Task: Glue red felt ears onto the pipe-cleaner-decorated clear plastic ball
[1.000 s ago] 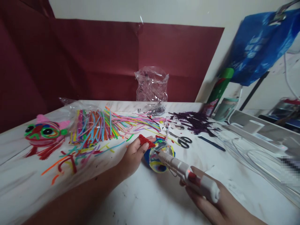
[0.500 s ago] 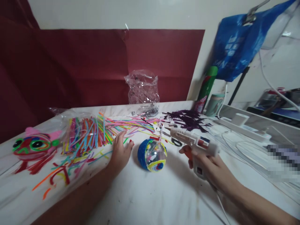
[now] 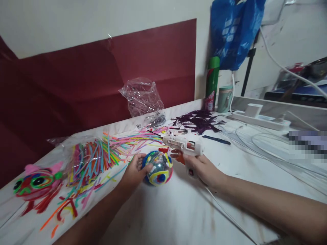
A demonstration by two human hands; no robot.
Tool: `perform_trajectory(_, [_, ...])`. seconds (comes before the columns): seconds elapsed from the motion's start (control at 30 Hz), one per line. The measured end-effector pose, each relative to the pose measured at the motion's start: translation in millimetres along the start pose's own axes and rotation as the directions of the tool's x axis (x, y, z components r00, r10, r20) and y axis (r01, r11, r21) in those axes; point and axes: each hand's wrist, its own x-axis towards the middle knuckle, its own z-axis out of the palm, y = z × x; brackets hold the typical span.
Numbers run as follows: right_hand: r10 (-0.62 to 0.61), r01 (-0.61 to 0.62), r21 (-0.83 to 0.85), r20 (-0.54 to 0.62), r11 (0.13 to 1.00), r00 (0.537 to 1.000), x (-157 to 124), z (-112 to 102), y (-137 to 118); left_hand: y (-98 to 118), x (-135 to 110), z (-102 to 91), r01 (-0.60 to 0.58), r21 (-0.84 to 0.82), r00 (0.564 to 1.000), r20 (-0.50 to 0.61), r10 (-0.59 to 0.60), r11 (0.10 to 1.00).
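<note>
A clear round ball [image 3: 158, 166], partly covered in coloured pipe cleaners with a yellow, white and blue eye-like ring, sits on the white marbled table [image 3: 173, 217]. My left hand [image 3: 136, 170] grips it from the left, the thumb on its near side and the other fingers partly hidden behind. My right hand [image 3: 204, 168] is closed round the handle of a white hot glue gun [image 3: 182, 144]. The gun points left, its nozzle above and behind the ball. To the left lie loose pipe cleaners [image 3: 94, 156] in many colours.
A pipe-cleaner figure [image 3: 38, 185] stands at the far left. Purple strands [image 3: 196, 120], a dark cutter knife [image 3: 216, 140] and a clear plastic bag [image 3: 141, 98] are farther back. A power strip [image 3: 263, 120] and white cables [image 3: 245, 146] occupy the right.
My left hand has moved right and taken hold of the ball, which is turned slightly. The glue gun has come left, closer to the ball. The camera view has shifted and tilted.
</note>
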Motion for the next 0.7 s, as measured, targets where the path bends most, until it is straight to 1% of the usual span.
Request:
perform_trajectory(0.1, [0.061,-0.061,-0.005,-0.007,0.998,0.998,2,-1,5,4,-3,-3.5,0.057,-0.072,0.998,0.004,-0.057,0.996])
perform_trajectory(0.2, [0.102,-0.102,0.025,-0.006,0.994,0.995,2,-2,9,4,-9,-1.9,0.087,-0.114,0.996,0.042,-0.083,0.99])
perform_trajectory(0.27, [0.109,-0.109,0.046,-0.006,0.993,0.994,2,-3,10,3,-11,-0.4,0.116,-0.13,0.992,0.063,-0.109,0.985])
perform_trajectory(0.33, [0.099,-0.099,0.065,-0.006,0.993,0.995,2,-3,10,1,-10,-0.5,0.147,-0.183,0.988,0.075,-0.135,0.972])
perform_trajectory(0.47, [0.157,-0.159,0.123,0.027,0.98,0.987,4,1,10,0,-6,-3.8,0.143,-0.295,0.987,0.107,-0.116,0.945])
perform_trajectory(0.6, [0.224,-0.236,0.229,0.077,0.944,0.972,4,4,14,-5,-3,-2.6,0.152,-0.299,0.979,0.177,-0.102,0.942])
perform_trajectory(0.7, [0.231,-0.248,0.254,0.097,0.935,0.968,2,5,15,-11,0,-0.1,0.169,-0.314,0.983,0.118,-0.138,0.934])
